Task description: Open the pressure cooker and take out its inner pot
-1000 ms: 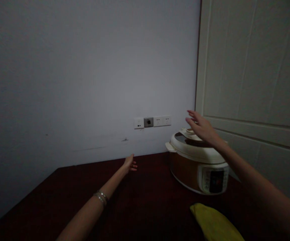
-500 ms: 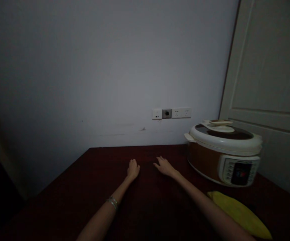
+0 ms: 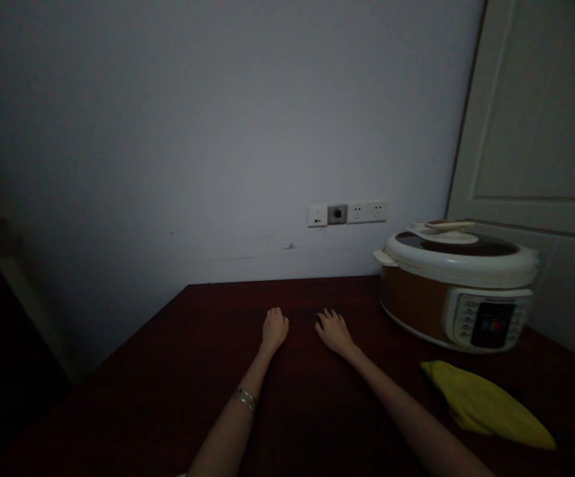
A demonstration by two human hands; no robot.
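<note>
My left hand (image 3: 275, 328) rests back-up on the dark red table (image 3: 208, 331), its fingers curled in; no object shows in it. Silver bangles (image 3: 246, 398) circle that forearm. To its right, my right hand (image 3: 334, 332) lies palm-down with the fingers apart, touching only the tabletop. A white and brown electric cooker (image 3: 417, 291) with its lid on stands to the right of my right hand. In front of the cooker, beside my right forearm, lies a folded yellow cloth (image 3: 486, 404).
Behind the table rises a pale wall (image 3: 248, 132) with a row of sockets (image 3: 367, 212); a dark plug or knob (image 3: 337, 214) sits among them. A white panelled door (image 3: 536, 119) is at the right. Something dark (image 3: 9, 344) stands beyond the table's left edge.
The view has shifted slightly, so the cooker and sockets sit higher and further right. Both hands stay on the table, and more of the yellow cloth shows beside my right forearm.
</note>
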